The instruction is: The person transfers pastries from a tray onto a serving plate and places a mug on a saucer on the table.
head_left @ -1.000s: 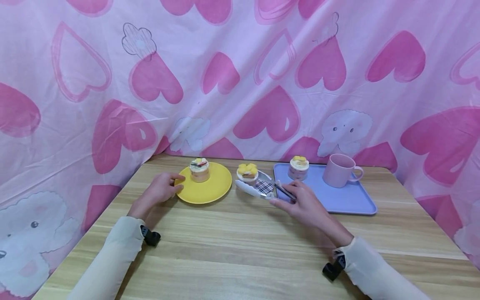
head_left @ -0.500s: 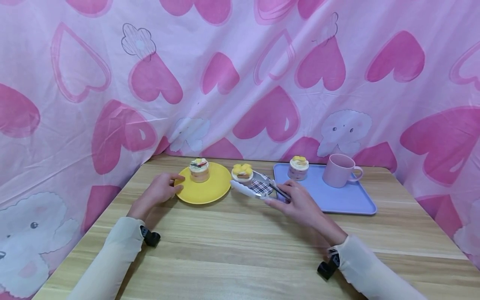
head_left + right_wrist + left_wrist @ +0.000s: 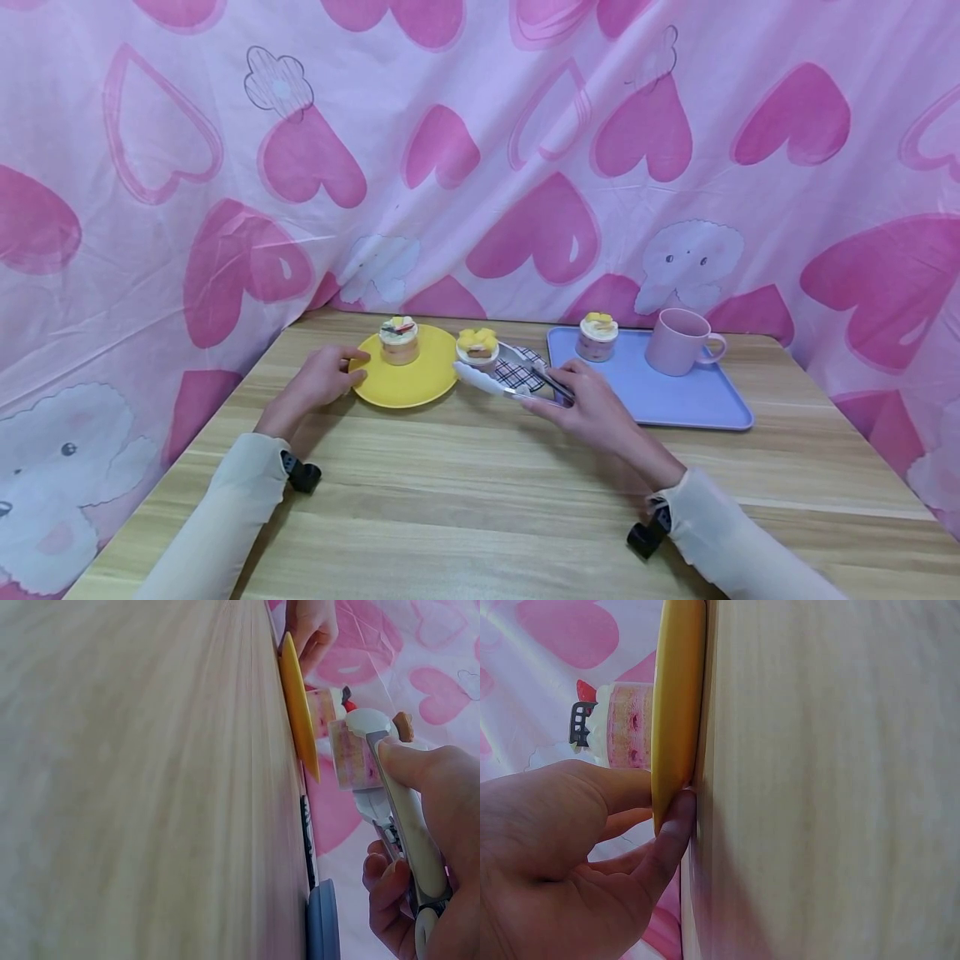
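Observation:
My left hand [image 3: 322, 379] pinches the left rim of a round yellow plate [image 3: 408, 390], thumb below and fingers above, as the left wrist view shows. On the plate stands a small dessert cup [image 3: 400, 346] with cream and a red-and-dark topping. My right hand [image 3: 596, 412] grips a pair of tongs [image 3: 480, 380] with white tips. Between the tips they clasp another dessert cup [image 3: 477, 343], yellow pieces on top. In the right wrist view this held cup [image 3: 349, 761] hangs above the table, close to the plate's right edge.
Right of the plate lies a checked black-and-white mat [image 3: 516, 382], partly behind the tongs. Beyond it a blue tray [image 3: 693, 404] carries a third dessert cup [image 3: 597, 340] and a pink mug [image 3: 675, 343]. A pink heart-print cloth [image 3: 480, 167] hangs behind the wooden table [image 3: 465, 500].
My right hand has carried the tongs and the yellow-topped dessert cup a little leftward, up to the plate's right edge. The left hand and plate have stayed in place.

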`<state>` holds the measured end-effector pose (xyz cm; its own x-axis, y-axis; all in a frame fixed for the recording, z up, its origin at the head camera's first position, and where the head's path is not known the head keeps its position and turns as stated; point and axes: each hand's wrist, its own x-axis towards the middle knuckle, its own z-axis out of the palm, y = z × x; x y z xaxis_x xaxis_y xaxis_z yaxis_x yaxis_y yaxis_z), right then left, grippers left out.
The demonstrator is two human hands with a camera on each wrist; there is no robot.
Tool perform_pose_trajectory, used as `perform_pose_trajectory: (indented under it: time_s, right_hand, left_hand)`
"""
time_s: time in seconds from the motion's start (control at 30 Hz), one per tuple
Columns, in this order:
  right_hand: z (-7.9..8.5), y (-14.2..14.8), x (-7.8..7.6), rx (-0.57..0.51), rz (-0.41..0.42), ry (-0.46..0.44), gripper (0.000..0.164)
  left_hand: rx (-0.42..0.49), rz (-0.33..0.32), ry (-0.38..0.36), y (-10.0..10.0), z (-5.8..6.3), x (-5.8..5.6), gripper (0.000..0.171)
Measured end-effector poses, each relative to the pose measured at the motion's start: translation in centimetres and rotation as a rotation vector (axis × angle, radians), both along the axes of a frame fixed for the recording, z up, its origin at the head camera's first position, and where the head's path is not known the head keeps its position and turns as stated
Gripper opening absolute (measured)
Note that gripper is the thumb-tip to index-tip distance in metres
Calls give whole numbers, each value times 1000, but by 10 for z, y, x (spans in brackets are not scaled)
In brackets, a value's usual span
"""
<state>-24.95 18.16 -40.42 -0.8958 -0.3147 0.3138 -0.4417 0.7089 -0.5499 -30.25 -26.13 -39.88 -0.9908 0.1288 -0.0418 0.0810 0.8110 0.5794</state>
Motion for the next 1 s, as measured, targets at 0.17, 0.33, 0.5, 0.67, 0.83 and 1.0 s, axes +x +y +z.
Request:
perform_pose_trajectory:
  time_s: [0.17,0.33,0.5,0.67,0.83,1.0]
  right_hand:
    - [0,-3,0,-5,-11,-17,80]
    - [0,-6,-1,-5,-12,-16,82]
    - [0,-8,0,-7,-9,-24,82]
    - [1,-11,0,-7,-5,-24,79]
    - [1,-15,-1,-5,-2,-7,77]
    - [0,-19,-2,0,7,-3,77]
  left_hand:
    - [4,-5,1,0,0,1,42]
    - [6,-1,-1,0,0,1,42]
    - [10,10,-16,0,1,1,43]
    - [7,15,-22,-1,1,0,44]
    - [1,14,-17,-1,0,0,44]
    - [-10,7,-10,-2,0,0,44]
